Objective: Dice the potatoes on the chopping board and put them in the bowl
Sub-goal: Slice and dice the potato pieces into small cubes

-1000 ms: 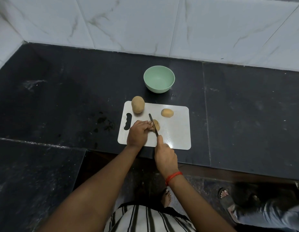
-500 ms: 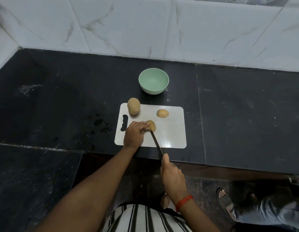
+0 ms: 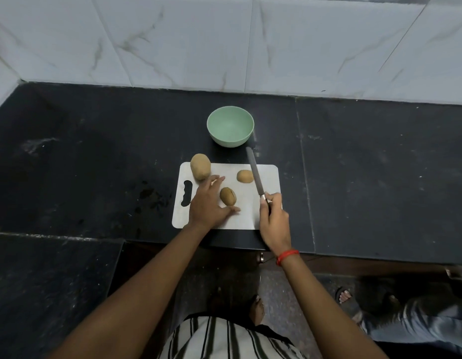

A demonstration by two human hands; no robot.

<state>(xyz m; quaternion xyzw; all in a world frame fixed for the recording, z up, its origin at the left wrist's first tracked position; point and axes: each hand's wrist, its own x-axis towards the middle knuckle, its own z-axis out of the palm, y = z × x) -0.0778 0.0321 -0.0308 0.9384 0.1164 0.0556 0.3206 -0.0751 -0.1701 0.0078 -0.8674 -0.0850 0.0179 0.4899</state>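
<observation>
Black table (image 3: 95,156), white chopping board (image 3: 270,182) sitting at its near edge. At the board's far-left corner the big potato (image 3: 200,166) is lying whole and overhanging the far rim. Your left grip (image 3: 206,203) is resting released on the board, fingers spread, flanking the middle potato (image 3: 228,196) on its left; can't tell if it's touching. That potato is showing one lengthwise slit and isn't parted yet. It's looking firm and round, so it's likely rolling, and slippery once cut. You're best pinning it from above, fingertips curled, clear of the cut line. The green bowl (image 3: 226,141) is waiting just beyond the board, nothing showing inside. The small potato (image 3: 245,176) is lying far-right, whole. The knife (image 3: 254,173) is pointing away toward the bowl, just right of it, and your right grip (image 3: 274,221) is clenching the handle.
</observation>
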